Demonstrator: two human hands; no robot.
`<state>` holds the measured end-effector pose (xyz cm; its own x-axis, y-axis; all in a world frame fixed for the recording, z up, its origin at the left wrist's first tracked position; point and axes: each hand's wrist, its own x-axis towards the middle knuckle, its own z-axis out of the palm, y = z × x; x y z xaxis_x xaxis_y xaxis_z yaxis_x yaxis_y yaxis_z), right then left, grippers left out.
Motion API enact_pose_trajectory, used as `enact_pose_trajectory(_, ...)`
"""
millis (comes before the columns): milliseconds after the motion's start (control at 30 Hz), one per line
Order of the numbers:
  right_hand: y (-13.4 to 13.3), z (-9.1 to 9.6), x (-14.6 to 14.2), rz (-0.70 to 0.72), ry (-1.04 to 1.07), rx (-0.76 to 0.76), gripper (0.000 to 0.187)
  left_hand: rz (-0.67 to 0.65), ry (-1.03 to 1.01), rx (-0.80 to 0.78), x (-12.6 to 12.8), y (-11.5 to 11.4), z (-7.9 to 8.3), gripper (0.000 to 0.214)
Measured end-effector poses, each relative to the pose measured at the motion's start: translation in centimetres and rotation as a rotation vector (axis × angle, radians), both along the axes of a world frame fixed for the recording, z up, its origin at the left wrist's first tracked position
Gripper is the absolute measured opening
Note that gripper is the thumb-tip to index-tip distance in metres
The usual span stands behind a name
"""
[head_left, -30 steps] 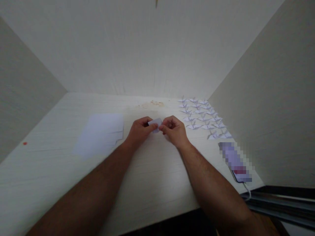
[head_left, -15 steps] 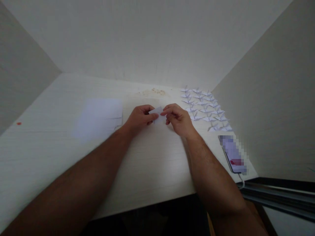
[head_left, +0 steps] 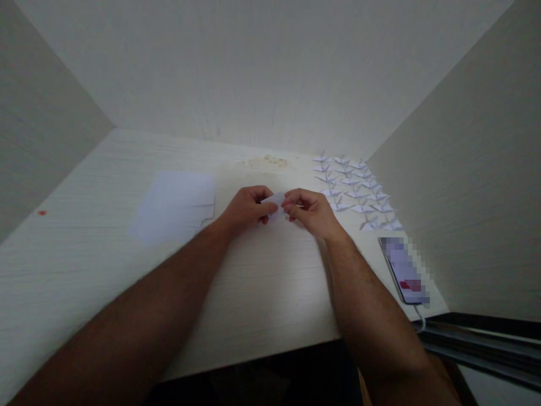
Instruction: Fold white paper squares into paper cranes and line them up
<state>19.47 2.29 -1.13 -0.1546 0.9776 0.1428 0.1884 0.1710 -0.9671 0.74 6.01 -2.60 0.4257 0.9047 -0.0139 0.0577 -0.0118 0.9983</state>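
Observation:
Between my two hands, just above the table, is a small folded piece of white paper (head_left: 275,201). My left hand (head_left: 251,207) pinches its left side, with the thumb on top and the fingers behind. The thumb and fingertips of my right hand (head_left: 310,208) are closed on the paper's right edge. The fine folds are too small to make out. Several white paper cranes (head_left: 349,181) stand in rows to the right, beyond my right hand.
White paper sheets (head_left: 173,197) lie on the pale table (head_left: 262,293) at the left. A phone (head_left: 403,270) with a white cable rests at the right edge. Brownish marks (head_left: 274,162) show near the back wall, and a small red spot (head_left: 42,212) at far left.
My right thumb and fingers have closed on the paper's right edge, where they were looser before. The whole view has shifted slightly.

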Motion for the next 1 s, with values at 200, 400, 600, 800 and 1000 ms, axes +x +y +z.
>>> enact_pose_trajectory(200, 0.2, 0.0, -0.4, -0.083, -0.046, -0.090, 0.015, -0.035, 0.043, 0.044, 0.2, -0.2, 0.5, 0.015)
enact_pose_trajectory(400, 0.0, -0.5, -0.7, -0.151, -0.120, -0.041, 0.018, -0.039, 0.083, 0.084, 0.3, -0.4, 0.9, 0.013)
enact_pose_trajectory(600, 0.0, -0.8, -0.9, -0.170, -0.115, 0.012, 0.018, -0.044, 0.082, 0.074, 0.1, -0.2, 0.5, 0.013)
enact_pose_trajectory(800, 0.3, -1.3, -0.8, -0.165, -0.085, 0.047, 0.017, -0.049, 0.073, 0.078, 0.1, -0.1, 0.2, 0.022)
enact_pose_trajectory(1000, 0.3, -1.2, -1.1, -0.159, -0.009, 0.019, 0.017, -0.044, 0.075, 0.073, 0.3, -0.2, 0.4, 0.020)
